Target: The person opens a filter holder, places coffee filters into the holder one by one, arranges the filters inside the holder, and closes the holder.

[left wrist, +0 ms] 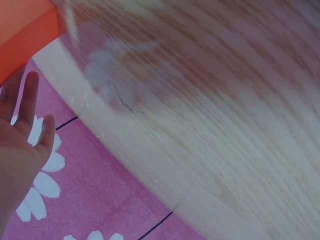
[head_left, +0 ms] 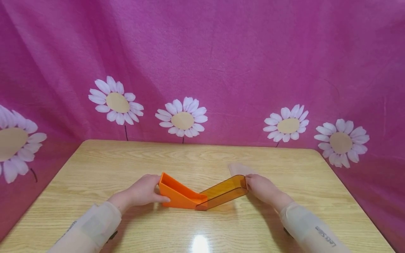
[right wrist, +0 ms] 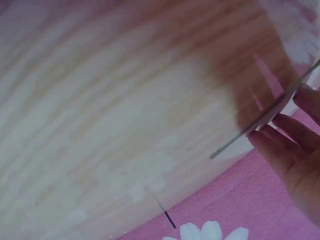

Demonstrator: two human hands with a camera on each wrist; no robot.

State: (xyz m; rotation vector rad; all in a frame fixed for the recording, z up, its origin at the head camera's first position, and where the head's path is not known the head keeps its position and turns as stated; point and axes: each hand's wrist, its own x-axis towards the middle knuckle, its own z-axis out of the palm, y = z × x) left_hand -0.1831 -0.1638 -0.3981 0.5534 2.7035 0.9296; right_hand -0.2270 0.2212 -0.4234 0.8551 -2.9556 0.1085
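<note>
An orange wedge-shaped plastic holder (head_left: 178,195), open along its top, tilts low over the middle of the table. My left hand (head_left: 142,191) grips its tall left end, the thumb on the near side. In the left wrist view its orange corner (left wrist: 27,37) shows above the fingers. A see-through amber plastic cover (head_left: 223,191) meets the holder's low end and slopes up to the right. My right hand (head_left: 264,189) holds the cover's raised end. Behind that hand shows a thin pale flat piece (head_left: 238,169); a thin dark-edged piece (right wrist: 265,117) lies at its fingers in the right wrist view.
The light wood-grain table (head_left: 133,154) has a glossy top that reflects a bright light near the front. A magenta cloth (head_left: 221,70) printed with white daisies hangs behind and beside it.
</note>
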